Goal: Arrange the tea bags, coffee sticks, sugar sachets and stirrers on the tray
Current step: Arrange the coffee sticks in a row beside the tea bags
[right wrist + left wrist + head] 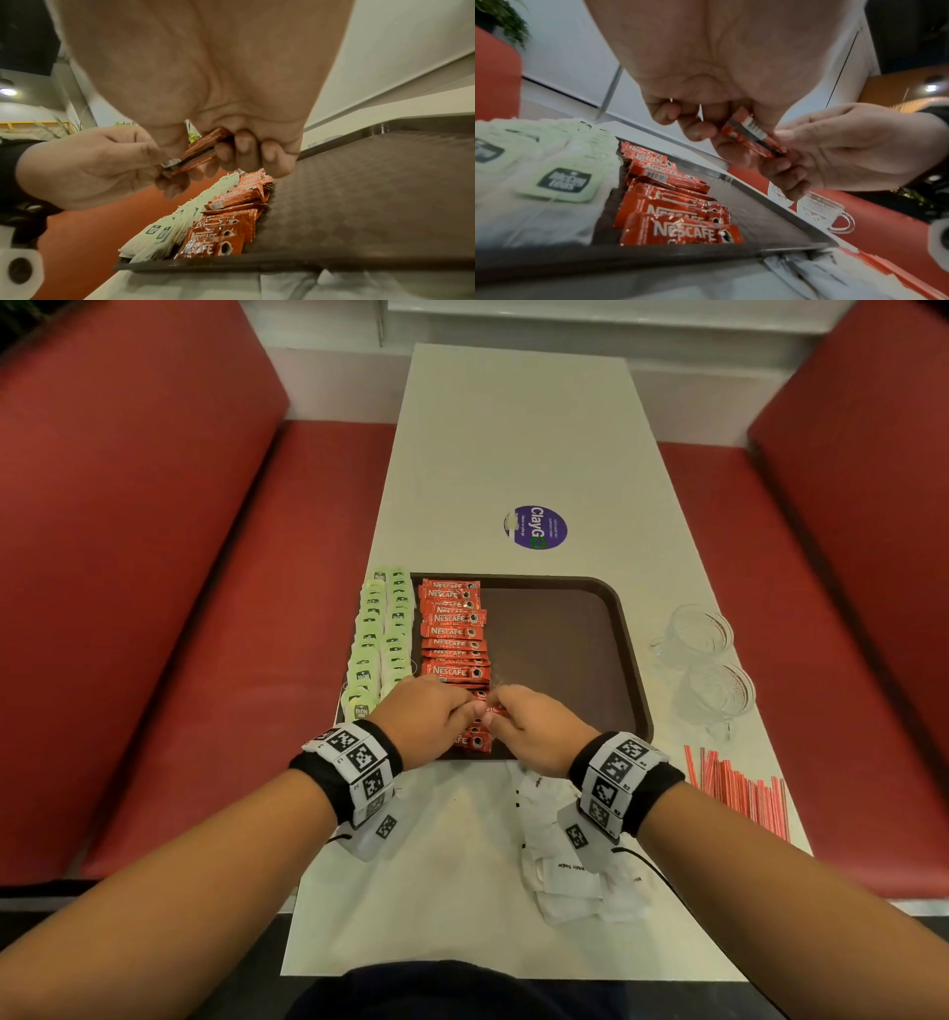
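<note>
A brown tray (565,639) lies on the table. Green tea bags (382,629) fill its left edge in two columns, and red coffee sticks (453,634) form a column beside them. My left hand (436,716) and right hand (529,721) meet just above the near end of that column, both pinching the same red coffee stick (753,135), seen again as coffee stick (197,150) in the right wrist view. White sugar sachets (565,855) lie loose on the table near me. Red stirrers (739,788) lie at the right.
Two clear glass cups (708,660) stand on the table right of the tray. A purple round sticker (536,527) is on the table beyond the tray. Red bench seats (179,608) flank the table. The tray's right half is bare.
</note>
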`<control>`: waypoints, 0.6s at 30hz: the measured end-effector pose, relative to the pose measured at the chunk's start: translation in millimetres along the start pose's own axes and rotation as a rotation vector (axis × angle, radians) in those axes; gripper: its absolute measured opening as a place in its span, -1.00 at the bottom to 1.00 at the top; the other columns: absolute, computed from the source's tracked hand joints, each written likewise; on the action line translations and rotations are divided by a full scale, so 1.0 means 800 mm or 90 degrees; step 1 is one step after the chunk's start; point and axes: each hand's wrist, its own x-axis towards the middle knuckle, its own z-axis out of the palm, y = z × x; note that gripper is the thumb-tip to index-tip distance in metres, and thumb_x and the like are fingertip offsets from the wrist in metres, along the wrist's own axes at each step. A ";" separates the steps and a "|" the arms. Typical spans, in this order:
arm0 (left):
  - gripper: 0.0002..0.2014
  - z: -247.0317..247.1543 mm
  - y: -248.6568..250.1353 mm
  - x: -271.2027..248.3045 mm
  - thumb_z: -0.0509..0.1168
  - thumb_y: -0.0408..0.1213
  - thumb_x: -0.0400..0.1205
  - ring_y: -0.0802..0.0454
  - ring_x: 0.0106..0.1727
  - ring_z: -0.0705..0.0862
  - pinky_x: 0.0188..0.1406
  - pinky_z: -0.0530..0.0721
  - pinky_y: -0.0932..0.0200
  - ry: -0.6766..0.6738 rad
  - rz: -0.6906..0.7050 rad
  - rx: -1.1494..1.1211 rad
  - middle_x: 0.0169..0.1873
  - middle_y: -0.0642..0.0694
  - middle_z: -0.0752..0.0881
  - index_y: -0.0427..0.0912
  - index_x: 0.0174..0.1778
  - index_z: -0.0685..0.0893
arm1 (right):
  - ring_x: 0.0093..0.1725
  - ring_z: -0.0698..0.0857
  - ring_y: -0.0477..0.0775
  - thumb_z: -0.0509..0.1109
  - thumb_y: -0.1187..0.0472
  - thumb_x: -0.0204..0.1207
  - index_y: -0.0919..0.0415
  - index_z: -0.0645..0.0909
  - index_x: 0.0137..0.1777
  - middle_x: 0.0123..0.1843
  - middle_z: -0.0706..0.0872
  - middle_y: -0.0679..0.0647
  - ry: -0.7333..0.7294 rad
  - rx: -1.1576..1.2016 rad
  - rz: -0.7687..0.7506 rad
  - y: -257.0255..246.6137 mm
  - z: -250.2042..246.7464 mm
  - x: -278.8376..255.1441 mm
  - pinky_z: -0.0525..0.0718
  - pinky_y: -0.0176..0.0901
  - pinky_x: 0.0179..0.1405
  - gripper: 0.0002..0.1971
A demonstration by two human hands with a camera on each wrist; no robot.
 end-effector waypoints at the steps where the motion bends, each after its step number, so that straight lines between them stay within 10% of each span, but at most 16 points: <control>1: -0.69 0.000 -0.002 -0.001 0.17 0.02 0.75 0.03 -0.11 0.59 -0.04 0.58 0.02 0.017 0.006 -0.008 -0.23 0.07 0.71 -0.03 -0.03 0.76 | 0.01 0.66 0.09 0.17 0.03 0.77 0.17 0.58 0.21 0.09 0.64 0.09 0.001 0.005 -0.001 -0.001 0.000 0.000 0.67 0.10 0.07 -0.74; 18: -0.84 0.012 -0.031 -0.008 0.34 -0.01 0.66 0.04 0.04 0.56 0.11 0.47 0.02 -0.047 -0.059 0.091 -0.13 0.19 0.70 0.19 0.11 0.76 | -0.13 0.64 -0.04 0.28 0.19 0.68 0.08 0.56 0.28 -0.11 0.66 -0.09 -0.029 -0.050 0.087 0.023 -0.011 -0.020 0.59 -0.18 -0.10 -0.79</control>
